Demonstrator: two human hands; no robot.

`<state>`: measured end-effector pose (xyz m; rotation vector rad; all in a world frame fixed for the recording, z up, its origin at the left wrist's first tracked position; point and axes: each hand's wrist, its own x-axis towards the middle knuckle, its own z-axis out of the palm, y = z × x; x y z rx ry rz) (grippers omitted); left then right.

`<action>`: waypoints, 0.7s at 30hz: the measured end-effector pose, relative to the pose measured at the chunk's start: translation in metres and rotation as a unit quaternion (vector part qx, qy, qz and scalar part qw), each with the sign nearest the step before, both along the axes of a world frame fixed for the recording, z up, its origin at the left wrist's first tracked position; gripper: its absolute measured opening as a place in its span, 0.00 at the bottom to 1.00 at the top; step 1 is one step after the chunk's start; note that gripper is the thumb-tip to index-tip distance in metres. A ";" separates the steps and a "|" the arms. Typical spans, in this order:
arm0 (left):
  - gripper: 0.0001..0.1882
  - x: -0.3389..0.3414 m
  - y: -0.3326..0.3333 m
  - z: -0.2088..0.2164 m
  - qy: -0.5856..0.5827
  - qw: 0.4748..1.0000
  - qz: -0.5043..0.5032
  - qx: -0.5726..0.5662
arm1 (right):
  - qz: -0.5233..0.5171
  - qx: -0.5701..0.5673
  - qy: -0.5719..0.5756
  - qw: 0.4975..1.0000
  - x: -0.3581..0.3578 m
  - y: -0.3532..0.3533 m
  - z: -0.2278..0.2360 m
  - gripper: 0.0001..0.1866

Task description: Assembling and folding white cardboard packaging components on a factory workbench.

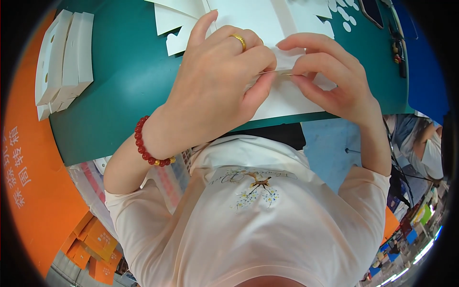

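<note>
One white card [287, 98] was pinched at its fold by both hands, left [217, 91] and right [330, 79], its long axis crosswise, at the worktop's [124, 86] near edge. Four stacked cards [64, 62] lay left.

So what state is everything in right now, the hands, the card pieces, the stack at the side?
left hand: fingers pinched shut on the white card piece, gold ring on one finger, red bead bracelet on the wrist
right hand: fingers pinched on the same piece
white card piece: flat on the green table, its edge gripped between both hands
white die-cut sheets: lying flat, overlapping
stack of folded white cards: lying together at the table's left end, untouched
green table: partly covered
</note>
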<state>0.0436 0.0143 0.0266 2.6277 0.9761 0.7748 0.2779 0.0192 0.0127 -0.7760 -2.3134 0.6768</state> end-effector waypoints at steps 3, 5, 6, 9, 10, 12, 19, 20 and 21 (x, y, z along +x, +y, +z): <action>0.06 -0.002 0.000 0.003 -0.002 1.000 -0.005 -0.021 | 0.006 0.009 0.024 1.000 0.000 0.002 -0.002 0.10; 0.06 -0.002 0.000 0.003 -0.001 0.999 0.000 -0.034 | 0.004 0.010 0.027 1.000 0.002 0.002 -0.003 0.10; 0.06 -0.001 0.000 0.003 0.000 0.999 0.006 -0.047 | 0.004 0.010 0.031 0.999 0.003 0.002 -0.003 0.10; 0.06 0.000 0.000 0.006 0.010 0.998 0.000 -0.058 | -0.010 -0.007 0.040 0.999 0.001 0.001 0.000 0.09; 0.06 0.001 0.001 0.007 0.009 0.998 0.000 -0.058 | -0.010 -0.007 0.039 0.999 0.000 0.002 0.000 0.09; 0.06 0.003 0.003 0.009 -0.019 0.996 -0.018 -0.089 | -0.007 -0.025 0.048 0.998 -0.002 0.003 0.000 0.08; 0.05 0.005 0.002 0.006 -0.015 0.998 -0.010 -0.066 | 0.011 -0.058 0.056 0.997 0.001 -0.001 -0.005 0.08; 0.05 0.005 0.002 0.007 -0.010 0.998 -0.009 -0.064 | 0.002 -0.079 0.064 0.995 0.003 -0.003 -0.005 0.07; 0.05 0.006 0.002 0.008 -0.005 0.998 -0.008 -0.062 | -0.007 -0.099 0.073 0.992 0.004 -0.003 -0.006 0.07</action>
